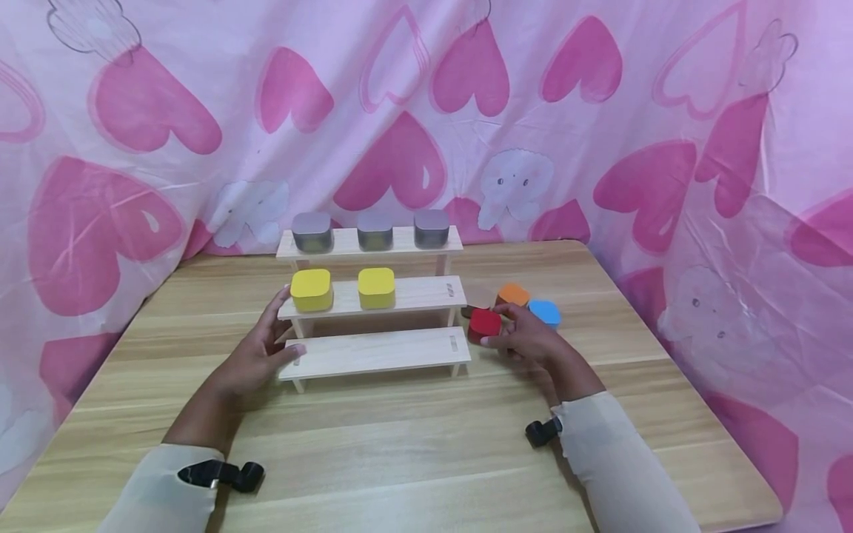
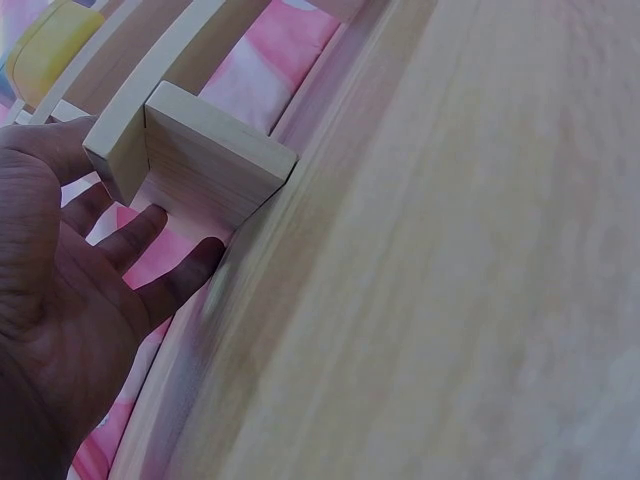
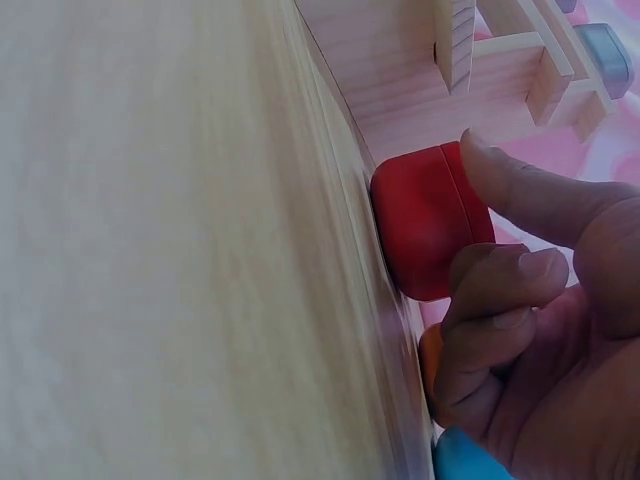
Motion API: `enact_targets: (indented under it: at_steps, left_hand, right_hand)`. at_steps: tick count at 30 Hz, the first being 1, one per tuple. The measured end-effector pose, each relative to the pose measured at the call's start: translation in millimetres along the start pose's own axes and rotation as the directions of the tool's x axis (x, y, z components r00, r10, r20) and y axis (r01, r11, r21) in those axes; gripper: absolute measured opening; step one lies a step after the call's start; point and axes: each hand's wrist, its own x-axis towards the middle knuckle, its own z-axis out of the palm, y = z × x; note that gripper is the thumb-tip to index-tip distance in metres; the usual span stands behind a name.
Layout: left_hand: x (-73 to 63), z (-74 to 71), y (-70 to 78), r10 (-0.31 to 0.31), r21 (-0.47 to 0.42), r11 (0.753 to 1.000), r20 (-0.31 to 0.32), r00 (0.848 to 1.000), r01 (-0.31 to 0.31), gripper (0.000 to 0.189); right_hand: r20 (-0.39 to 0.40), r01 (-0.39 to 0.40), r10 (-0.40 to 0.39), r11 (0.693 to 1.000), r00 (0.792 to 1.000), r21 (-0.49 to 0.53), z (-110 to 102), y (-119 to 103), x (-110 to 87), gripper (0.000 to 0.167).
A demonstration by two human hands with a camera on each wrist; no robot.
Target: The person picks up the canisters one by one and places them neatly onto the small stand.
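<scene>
Red box [image 1: 484, 326] upright, tiered wooden shelf [image 1: 376, 354] lengthwise side to side

A big pink cloth [image 1: 229, 63] hangs at the far side and along the left and right sides. It has soft folds and lots of wrinkles. Dark pink hearts [image 1: 473, 74] are all over it, many with the pointy end up. Some hearts on the far part and on the right are just pink lines. A fluffy white animal [image 1: 513, 196] with little dark eyes is on the far part, and another fluffy animal [image 1: 706, 314] is on the right. Up in the far left there is a pale puffy shape [image 1: 96, 29] with a thin dark line. The table [image 1: 373, 459] is light brown wood with wavy stripes. Its far right and near right corners are round.
</scene>
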Motion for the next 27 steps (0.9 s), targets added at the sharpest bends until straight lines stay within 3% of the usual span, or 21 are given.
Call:
enact_targets:
  at_steps: [8,27]
  left_hand:
    - [0.5,-0.3,-0.6,0.002,0.002,1.000,-0.001,1.000,-0.002,0.107]
    - [-1.2,-0.4,0.5,0.014,-0.011,1.000,-0.002,1.000,-0.014,0.108]
  right_hand:
    - [-0.010,-0.043,0.043,0.999,0.999,-0.023,0.6,-0.8,2.2,0.078]
    - [-0.011,-0.051,0.050,0.997,0.999,-0.057,3.7,-0.1,2.4,0.067]
